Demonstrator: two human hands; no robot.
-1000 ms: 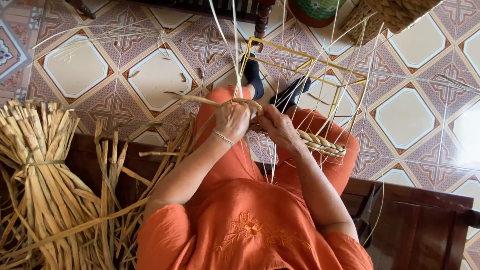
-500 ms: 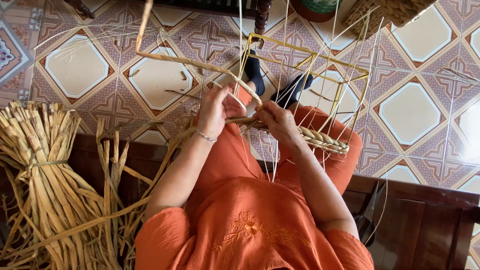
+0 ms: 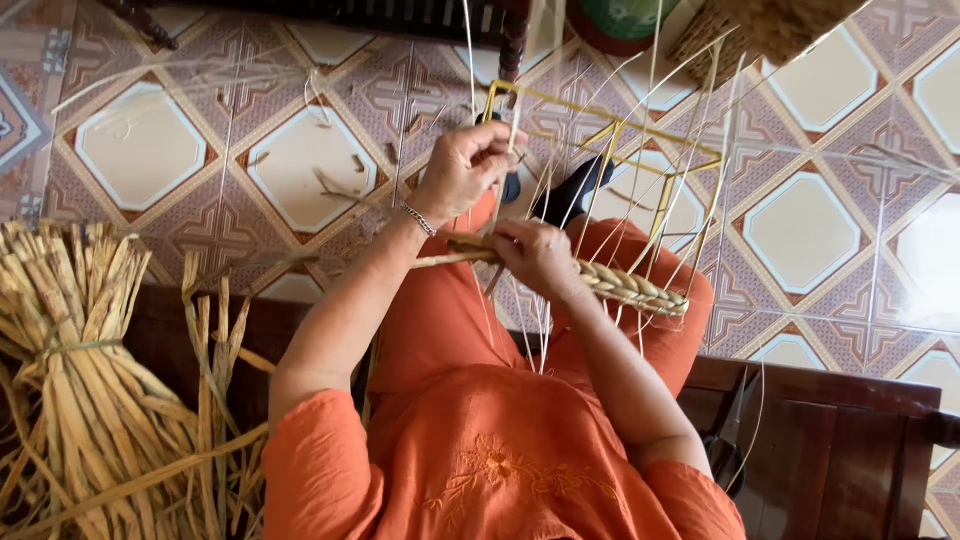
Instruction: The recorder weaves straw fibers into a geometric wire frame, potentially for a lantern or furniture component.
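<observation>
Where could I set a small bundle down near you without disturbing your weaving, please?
The tiled floor between the straw bundle and the yellow frame looks mostly bare, with a few scraps. Right of the frame, the tiles are bare too. Around both hands and the braid, strands crowd closely.

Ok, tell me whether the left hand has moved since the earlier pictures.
Yes. The left hand has risen from the braided edge on the lap, up toward the yellow frame, while the right hand stays at the braid.
</observation>
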